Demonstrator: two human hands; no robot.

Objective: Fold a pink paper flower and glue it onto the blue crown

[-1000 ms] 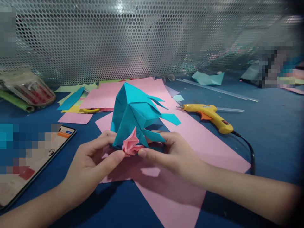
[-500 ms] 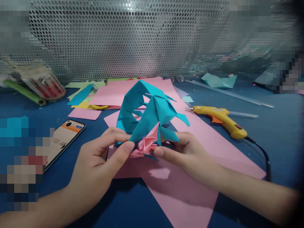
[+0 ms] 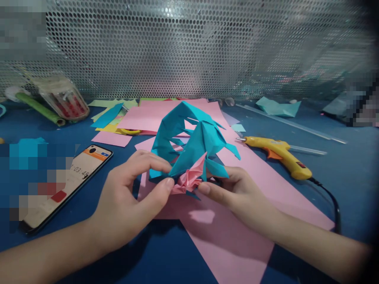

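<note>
A blue folded-paper origami model (image 3: 194, 136), ring-shaped with pointed flaps, is held up above pink paper sheets. At its near lower edge sits a crumpled-looking pink origami piece (image 3: 189, 179). My left hand (image 3: 133, 197) has its thumb and forefinger at the model's near left corner, the thumb beside the pink piece's left tip. My right hand (image 3: 237, 189) grips from the right, its thumb on the pink piece and its other fingers behind the blue flaps. Those fingers are partly hidden.
Pink paper sheets (image 3: 284, 193) lie beneath my hands. To the right are a yellow glue gun (image 3: 274, 150) with a black cord and clear glue sticks (image 3: 290, 124). A phone (image 3: 85, 173) lies left, behind it a jar (image 3: 66, 100). A perforated metal panel (image 3: 166, 51) stands at the back.
The camera view has shifted slightly, so most things sit further right. My left thumb and forefinger have spread a little at the corner. My right hand keeps its grip.
</note>
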